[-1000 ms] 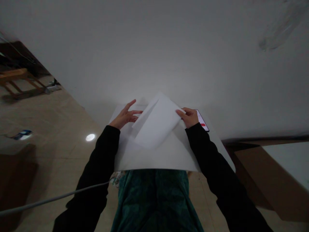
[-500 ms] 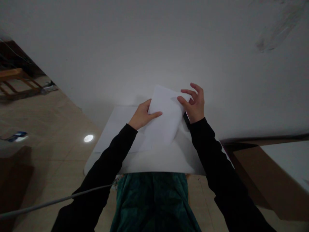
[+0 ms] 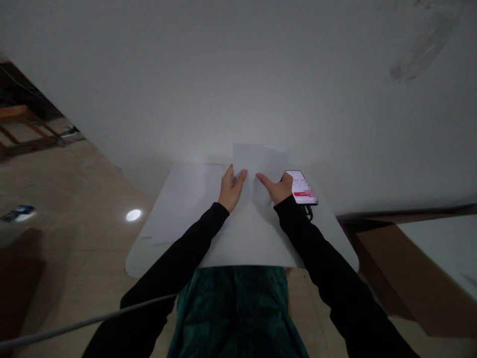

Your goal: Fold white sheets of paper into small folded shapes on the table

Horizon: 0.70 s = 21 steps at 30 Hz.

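Note:
A white sheet of paper (image 3: 259,156) is held up over the table between my two hands. My left hand (image 3: 231,189) grips its left side, thumb on the near face and the other fingers behind. On the right, my right hand (image 3: 278,188) pinches the sheet with its thumb in front; its remaining fingers are mostly hidden behind the paper. The lower part of the sheet curves toward me. More white paper (image 3: 186,194) lies flat on the table, left of my left hand. Just right of my right hand lies a phone (image 3: 303,189) with a lit screen.
The small white table (image 3: 246,248) stands against a pale wall (image 3: 238,74). A dark cable loop (image 3: 307,213) lies below the phone. A cardboard box (image 3: 410,278) is on the floor at right, a wooden stool (image 3: 22,119) at far left. A grey cable (image 3: 89,320) crosses by my left arm.
My right hand has come down and inward, uncovering the phone. The sheet has turned straighter and lower, its bottom now curled. My left hand has shifted slightly right and down.

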Motion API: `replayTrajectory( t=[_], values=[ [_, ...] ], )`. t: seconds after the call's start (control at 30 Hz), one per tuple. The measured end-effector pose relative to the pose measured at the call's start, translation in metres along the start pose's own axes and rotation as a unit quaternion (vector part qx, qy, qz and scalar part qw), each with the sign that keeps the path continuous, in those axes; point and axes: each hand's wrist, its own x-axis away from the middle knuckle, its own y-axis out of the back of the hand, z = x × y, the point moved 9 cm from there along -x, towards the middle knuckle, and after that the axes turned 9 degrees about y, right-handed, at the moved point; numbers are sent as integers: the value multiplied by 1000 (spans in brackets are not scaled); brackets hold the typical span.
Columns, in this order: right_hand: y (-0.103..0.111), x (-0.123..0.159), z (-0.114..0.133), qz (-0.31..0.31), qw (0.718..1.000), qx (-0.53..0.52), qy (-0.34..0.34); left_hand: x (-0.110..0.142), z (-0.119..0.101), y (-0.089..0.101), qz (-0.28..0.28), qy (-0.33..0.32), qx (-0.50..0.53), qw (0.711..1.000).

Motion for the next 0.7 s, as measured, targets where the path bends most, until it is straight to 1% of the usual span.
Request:
replayTrajectory(
  t=[0.17,0.3,0.5,0.6,0.7],
  values=[
    [1,3,5,7,1000,9,1,-2,2,4,-7,-18,-10,1000],
    [0,3,3,21,1000,18,6,-5,0,0,18,-37,-40,998],
    [-1,4,-4,33,999,20,-7,-7,7,0,23,-39,-43,998],
    [0,5,-3,29,999,15,-13,-7,14,-2,33,-30,-21,999],
    [-2,7,-1,26,1000,6,-11,-6,18,-2,31,-14,29,999]
  ],
)
